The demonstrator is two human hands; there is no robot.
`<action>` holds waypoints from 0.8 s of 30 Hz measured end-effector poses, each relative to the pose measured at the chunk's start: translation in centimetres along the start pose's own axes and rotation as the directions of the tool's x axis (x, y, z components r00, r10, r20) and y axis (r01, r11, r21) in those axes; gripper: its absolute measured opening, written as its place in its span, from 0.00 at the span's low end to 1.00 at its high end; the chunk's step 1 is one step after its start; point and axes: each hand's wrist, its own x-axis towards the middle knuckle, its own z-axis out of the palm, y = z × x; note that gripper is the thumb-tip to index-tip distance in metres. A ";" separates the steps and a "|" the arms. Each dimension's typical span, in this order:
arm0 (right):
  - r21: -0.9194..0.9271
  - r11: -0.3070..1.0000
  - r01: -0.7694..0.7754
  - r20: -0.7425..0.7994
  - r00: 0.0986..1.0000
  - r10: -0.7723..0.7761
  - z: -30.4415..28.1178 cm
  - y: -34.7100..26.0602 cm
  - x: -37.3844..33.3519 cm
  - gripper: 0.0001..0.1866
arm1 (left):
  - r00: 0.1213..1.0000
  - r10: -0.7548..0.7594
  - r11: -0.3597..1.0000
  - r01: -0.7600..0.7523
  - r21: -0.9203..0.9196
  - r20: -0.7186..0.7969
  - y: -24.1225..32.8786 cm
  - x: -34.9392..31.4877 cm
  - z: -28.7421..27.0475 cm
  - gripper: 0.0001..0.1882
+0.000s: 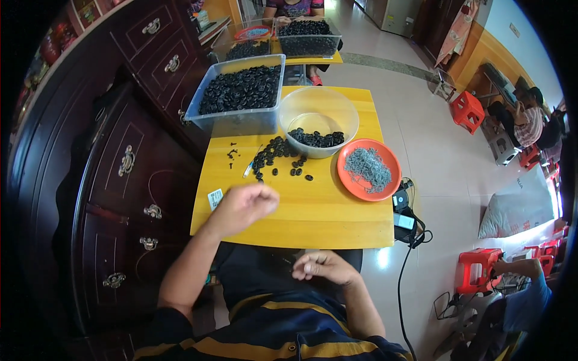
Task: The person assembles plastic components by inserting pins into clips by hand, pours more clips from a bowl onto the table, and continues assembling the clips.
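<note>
My left hand [245,209] is over the near left of the yellow table [301,222], its fingers curled together; whatever may be in them is hidden. Below the table's front edge, above my lap, my right hand [324,267] is closed in a pinch, and I cannot make out what it holds. Past my left hand lies a loose spread of small black oval parts [275,148]. A clear round bowl [316,102] behind them contains more of these. To its right, an orange plate [392,189] carries a heap of thin grey metal pins [368,168].
A large clear bin [238,123] full of black parts stands at the table's back left. Small dark screws [232,154] lie nearby. Dark wooden drawers [120,168] flank the left side. A black cable [402,283] runs along the right. Other people sit beyond and at right.
</note>
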 end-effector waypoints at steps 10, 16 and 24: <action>0.122 0.923 0.364 -0.589 0.775 -0.228 -5.1 -7.4 6.9 0.21 | 0.934 0.230 0.184 -0.319 0.930 0.275 -3.2 17.2 2.6 0.06; 0.206 0.876 0.436 -0.623 0.749 -0.226 -6.3 -7.5 9.3 0.30 | 0.849 0.461 0.231 -0.395 0.889 0.258 -6.5 15.0 3.4 0.05; -0.063 0.927 0.369 -0.737 0.609 -0.293 -8.3 -7.0 13.2 0.31 | 0.837 0.464 0.202 -0.418 0.886 0.290 -6.5 14.7 2.8 0.06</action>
